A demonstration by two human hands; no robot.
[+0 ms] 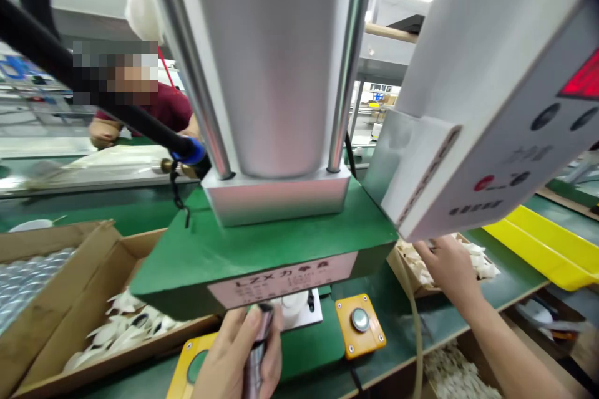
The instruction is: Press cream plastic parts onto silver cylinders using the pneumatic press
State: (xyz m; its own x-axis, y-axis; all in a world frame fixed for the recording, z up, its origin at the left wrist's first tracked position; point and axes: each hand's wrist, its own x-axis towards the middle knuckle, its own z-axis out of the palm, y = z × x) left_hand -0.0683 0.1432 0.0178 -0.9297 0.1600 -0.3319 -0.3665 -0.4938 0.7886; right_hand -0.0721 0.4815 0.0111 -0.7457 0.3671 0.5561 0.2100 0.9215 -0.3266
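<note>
My left hand [238, 355] is closed around a slim metallic tube [256, 349], held upright just in front of the green press head [262, 249]. Behind the tube a white fixture block [299, 312] sits under the press. My right hand [447, 265] reaches into a cardboard box of small white pieces [477, 259] at the right; whether its fingers hold a piece is hidden. Two yellow button boxes flank my left hand: one with a grey button [359, 324] to the right, one with a green button [189, 368] to the left.
A large silver press column [271, 62] and a white control box [491, 106] fill the upper view. Cardboard boxes of white parts [126, 324] and clear caps [23, 280] lie at left. A yellow tray [547, 243] sits at right. Another person in a dark red top [163, 106] works across the bench.
</note>
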